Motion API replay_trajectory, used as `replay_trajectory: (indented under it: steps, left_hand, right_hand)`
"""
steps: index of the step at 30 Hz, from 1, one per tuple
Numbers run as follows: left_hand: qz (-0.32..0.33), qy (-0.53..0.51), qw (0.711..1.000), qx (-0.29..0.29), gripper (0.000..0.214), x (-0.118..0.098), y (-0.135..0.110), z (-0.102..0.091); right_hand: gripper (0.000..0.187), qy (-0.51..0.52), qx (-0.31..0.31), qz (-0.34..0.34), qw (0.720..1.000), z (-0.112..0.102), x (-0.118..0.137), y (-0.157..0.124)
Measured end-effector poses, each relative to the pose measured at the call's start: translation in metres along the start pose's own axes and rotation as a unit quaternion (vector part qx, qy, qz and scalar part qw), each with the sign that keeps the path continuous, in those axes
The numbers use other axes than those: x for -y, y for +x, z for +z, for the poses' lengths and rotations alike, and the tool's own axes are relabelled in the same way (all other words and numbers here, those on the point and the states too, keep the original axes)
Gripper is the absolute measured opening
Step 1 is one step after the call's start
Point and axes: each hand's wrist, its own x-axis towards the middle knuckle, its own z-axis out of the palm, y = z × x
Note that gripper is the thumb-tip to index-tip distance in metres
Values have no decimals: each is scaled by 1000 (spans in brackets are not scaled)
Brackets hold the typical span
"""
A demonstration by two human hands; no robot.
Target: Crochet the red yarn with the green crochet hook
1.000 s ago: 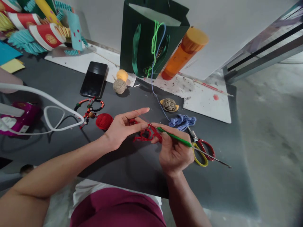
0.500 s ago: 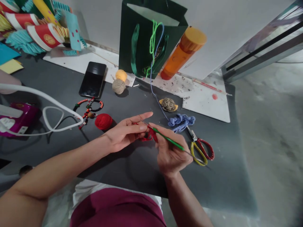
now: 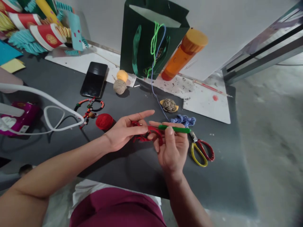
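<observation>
My right hand (image 3: 173, 148) is closed around a green-handled crochet hook (image 3: 174, 128), which lies almost level with its metal tip pointing left into a red crochet piece (image 3: 144, 136). My left hand (image 3: 125, 129) pinches that red piece, with the index finger stretched out to the right. Red yarn runs from the piece toward a red yarn ball (image 3: 104, 121) just left of my left hand. Both hands hover over the dark table mat (image 3: 132, 167).
Red-and-yellow scissors (image 3: 201, 151) and a blue crochet piece (image 3: 183, 120) lie right of my hands. Behind are a woven flower (image 3: 169, 105), a green gift bag (image 3: 151, 37), an orange bottle (image 3: 184, 53), a phone (image 3: 94, 79), small yarn balls (image 3: 120, 85), beaded bracelets (image 3: 91, 108), a white cable (image 3: 54, 113).
My right hand has turned the hook from a slant down to the right into a near-level position. The left hand and red piece have stayed in place.
</observation>
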Motion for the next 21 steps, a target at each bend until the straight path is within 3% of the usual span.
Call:
replay_trajectory:
  steps: [5, 8, 11, 13, 15, 19, 21]
  left_hand:
    - [14, -4, 1000, -10, 45, 3, -1, 0]
    - [24, 1, 999, -31, 49, 3, -2, 2]
    - [26, -9, 999, -41, 51, 4, -2, 4]
    - [9, -35, 998, -42, 49, 4, -2, 5]
    - [-16, -59, 997, -38, 47, 3, -2, 5]
    - [-54, -64, 996, -32, 50, 3, -2, 2]
    - [-61, -56, 996, -35, 53, 2, -2, 1]
  right_hand:
    - [14, -65, -5, -44, 997, 0, -3, -6]
    - [7, -134, 18, -122, 983, -4, -6, -7]
    - [24, -230, 62, -287, 928, -8, -10, -5]
    - [33, -271, 69, -360, 890, -9, -11, -4]
    - [33, -266, 57, -355, 894, -8, -11, -5]
    - [20, -185, -2, -226, 957, -6, -9, -9]
    - [14, -160, -34, -172, 971, -6, -9, -11]
